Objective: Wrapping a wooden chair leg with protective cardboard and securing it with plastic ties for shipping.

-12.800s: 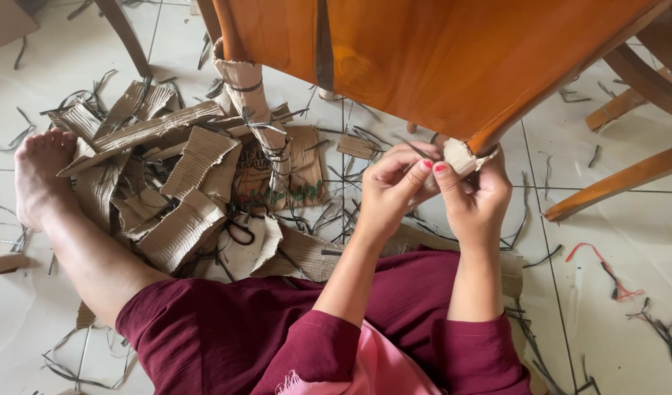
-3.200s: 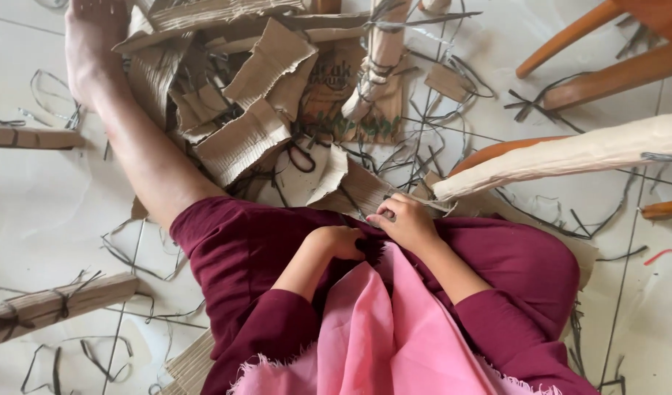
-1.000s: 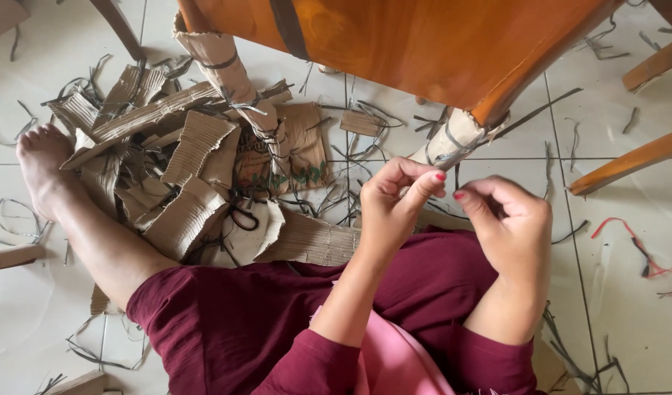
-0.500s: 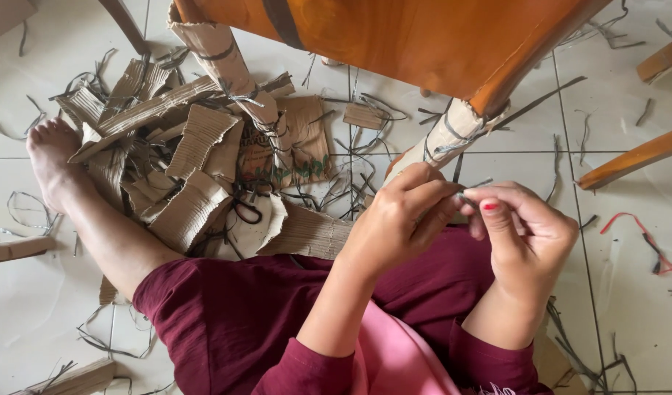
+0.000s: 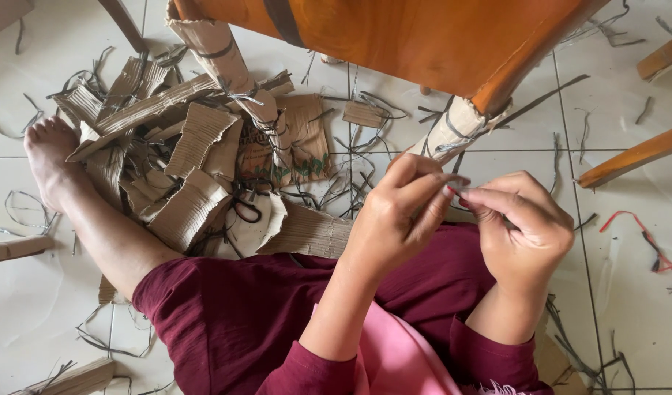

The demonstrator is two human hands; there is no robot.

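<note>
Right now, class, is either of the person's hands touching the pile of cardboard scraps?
No: both hands meet above the lap, apart from the cardboard pile.

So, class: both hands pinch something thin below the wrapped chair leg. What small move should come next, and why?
Probably pull the strap away from the cardboard-wrapped leg. The left hand and right hand pinch it, and dark bands cross the wrapping.

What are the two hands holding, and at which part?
Both the left hand and right hand pinch a thin grey strap at its near end, between thumb and fingertips.
</note>
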